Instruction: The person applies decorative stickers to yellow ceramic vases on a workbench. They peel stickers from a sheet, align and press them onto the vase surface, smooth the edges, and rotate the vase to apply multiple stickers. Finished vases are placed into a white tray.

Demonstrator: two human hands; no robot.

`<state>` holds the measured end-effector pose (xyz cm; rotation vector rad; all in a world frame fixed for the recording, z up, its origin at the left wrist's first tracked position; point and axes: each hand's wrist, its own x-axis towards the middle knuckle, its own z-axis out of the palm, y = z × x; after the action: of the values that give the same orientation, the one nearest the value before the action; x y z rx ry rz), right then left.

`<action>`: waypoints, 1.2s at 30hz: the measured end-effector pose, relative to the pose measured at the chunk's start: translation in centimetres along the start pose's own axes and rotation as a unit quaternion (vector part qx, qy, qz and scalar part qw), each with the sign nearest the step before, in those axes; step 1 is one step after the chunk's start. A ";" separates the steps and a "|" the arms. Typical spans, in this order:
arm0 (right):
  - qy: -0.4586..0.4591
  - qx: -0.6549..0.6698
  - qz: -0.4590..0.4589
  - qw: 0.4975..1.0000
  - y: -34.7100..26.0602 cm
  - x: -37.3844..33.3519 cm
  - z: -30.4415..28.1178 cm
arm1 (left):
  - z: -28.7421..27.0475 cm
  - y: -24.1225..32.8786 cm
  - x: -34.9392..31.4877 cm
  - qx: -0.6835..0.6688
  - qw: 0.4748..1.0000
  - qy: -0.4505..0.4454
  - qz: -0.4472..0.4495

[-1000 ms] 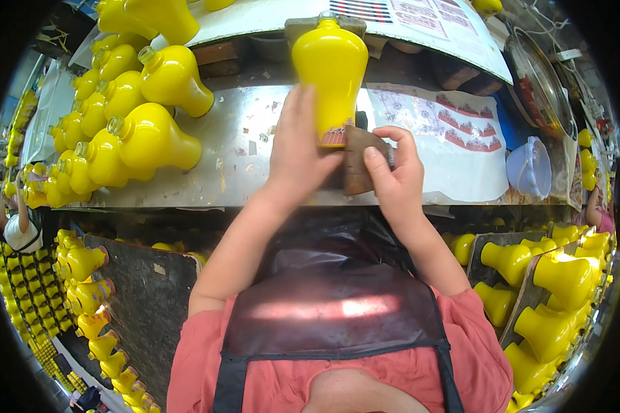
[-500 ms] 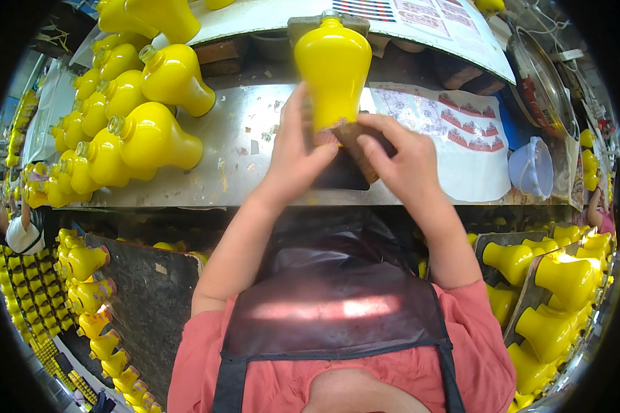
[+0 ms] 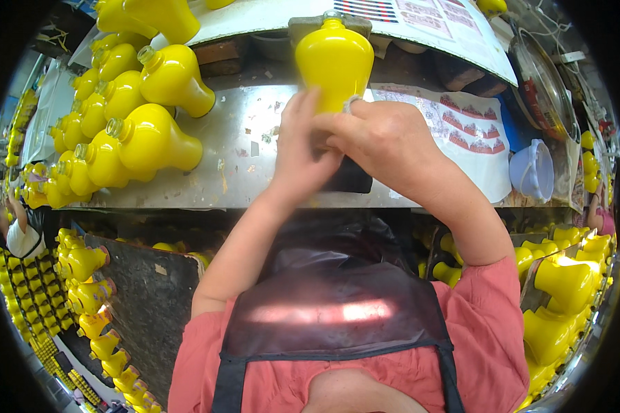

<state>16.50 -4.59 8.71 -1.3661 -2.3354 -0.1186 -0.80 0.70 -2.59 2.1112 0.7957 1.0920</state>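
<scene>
On our metal worktop (image 3: 210,186) we see yellow bottles (image 3: 160,141), a decal sheet (image 3: 472,180), a bucket (image 3: 532,172), perhaps bricks (image 3: 217,52).

Coral-pink top (image 3: 492,337) under a dark, glossy apron (image 3: 331,327)
The sleeves (image 3: 486,292) are short and loose – the forearms (image 3: 243,244) below them bare. The apron's smooth front is a deep wine-brown, edged by a black band (image 3: 337,354) – and two black straps (image 3: 230,385) run from its corners over the top's soft folds.
</scene>
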 end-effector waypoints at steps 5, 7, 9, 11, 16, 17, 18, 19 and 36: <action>0.070 -0.015 0.125 0.990 0.9 -1.7 0.0 | 0.3 1.1 -0.2 0.036 0.999 0.004 -0.023; 0.089 0.041 0.123 0.988 0.5 -2.9 0.3 | 0.4 1.0 -0.1 0.037 0.999 0.008 -0.031; 0.060 0.044 0.182 0.981 0.3 -3.9 0.7 | 0.3 0.6 0.2 0.020 0.999 0.010 -0.024; 0.093 0.027 0.235 0.967 0.4 -4.6 1.0 | 0.2 0.0 0.2 -0.016 1.000 0.011 -0.012; 0.094 0.047 0.156 0.982 0.4 -5.3 1.4 | -0.7 -0.4 -0.3 0.011 0.999 -0.048 -0.013; 0.091 0.018 0.205 0.974 0.3 -5.3 1.5 | -0.9 -0.3 -0.3 0.019 0.998 -0.056 -0.004; 0.107 -0.002 0.217 0.970 0.4 -5.2 1.5 | -0.8 -0.2 -0.3 -0.006 0.998 -0.062 -0.019; 0.119 -0.019 0.238 0.964 0.5 -5.1 1.6 | -0.8 -0.1 -0.4 -0.027 0.997 -0.062 -0.028; 0.113 -0.012 0.242 0.964 0.8 -3.0 1.2 | 0.0 1.7 0.2 0.126 0.992 -0.019 -0.001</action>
<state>18.02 -6.29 6.25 -1.7891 -1.7664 -0.1446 -0.34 -0.23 -1.21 2.3304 0.9608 0.9892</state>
